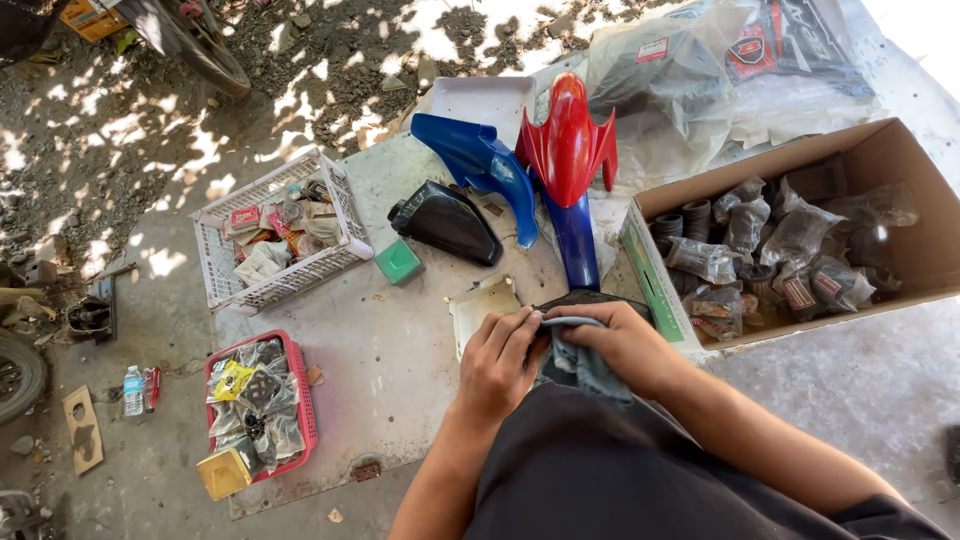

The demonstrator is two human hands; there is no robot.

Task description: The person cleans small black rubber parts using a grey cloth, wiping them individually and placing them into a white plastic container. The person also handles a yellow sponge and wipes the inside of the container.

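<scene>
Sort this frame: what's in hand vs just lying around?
In hand: left hand and right hand on a grey cloth over a dark panel.
Lying about: red fairing, blue fender, black cover, white basket, red basket, cardboard box.

A slab [400, 380] lies on the ground in front of the person. The left hand [497, 362] and right hand [625, 345] meet at its near edge, both touching a cloth [580, 365] held against a dark panel [590, 298]. Just left of the hands sits a small open box [478, 308]. Behind them, 2 fenders [520, 165] lean together, with a dark cover [448, 222] and a small cube [398, 262] to their left. Farther left stands a basket [225, 275] of packets; nearer, another basket [300, 400] of parts. A cardboard box [900, 165] of bagged parts lies right. A bottle [133, 390] lies far left.
</scene>
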